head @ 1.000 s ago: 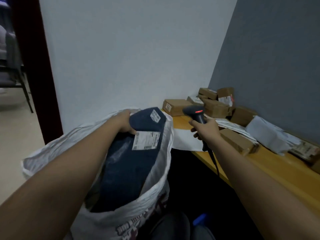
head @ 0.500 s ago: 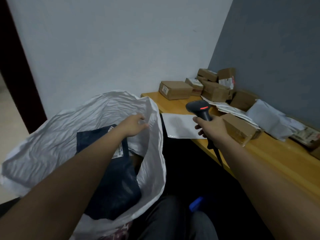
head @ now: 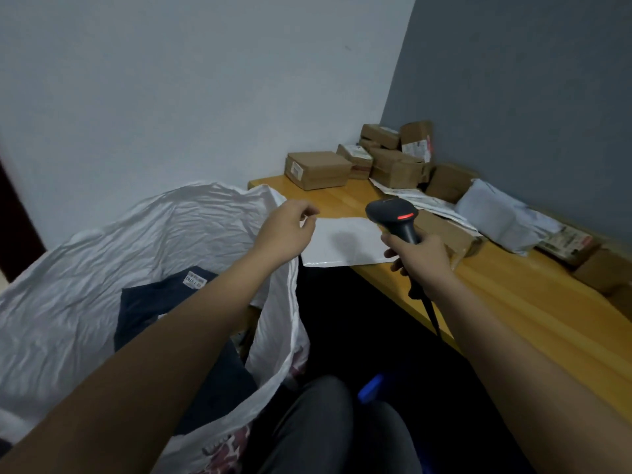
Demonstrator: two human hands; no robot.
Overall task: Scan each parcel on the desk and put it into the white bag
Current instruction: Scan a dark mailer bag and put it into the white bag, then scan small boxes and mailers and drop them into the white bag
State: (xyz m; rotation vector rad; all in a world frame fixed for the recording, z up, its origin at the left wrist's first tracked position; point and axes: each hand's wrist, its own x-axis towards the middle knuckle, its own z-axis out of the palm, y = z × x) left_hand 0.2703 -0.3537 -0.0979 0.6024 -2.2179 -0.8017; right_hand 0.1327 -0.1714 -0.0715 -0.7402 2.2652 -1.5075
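The white bag [head: 102, 254] stands open at my left, with a dark blue parcel [head: 154, 313] lying inside it. My left hand [head: 287, 230] hovers empty over the bag's right rim, fingers loosely curled, beside a flat white envelope [head: 345, 244] on the wooden desk [head: 513, 302]. My right hand [head: 420, 261] grips a black barcode scanner [head: 396, 217] with its red light on, held above the envelope's right edge. Several brown boxes [head: 318, 169] are piled at the desk's far corner.
White and grey mailers [head: 496, 217] and more brown boxes [head: 448, 234] lie along the grey wall on the right. The scanner's cable [head: 431, 316] hangs over the desk's front edge. My knees [head: 325, 425] are below, with a blue object [head: 371, 388] beside them.
My left hand let go of the dark blue parcel, which dropped into the bag, and has moved right toward the white envelope. The scanner hand stayed roughly in place.
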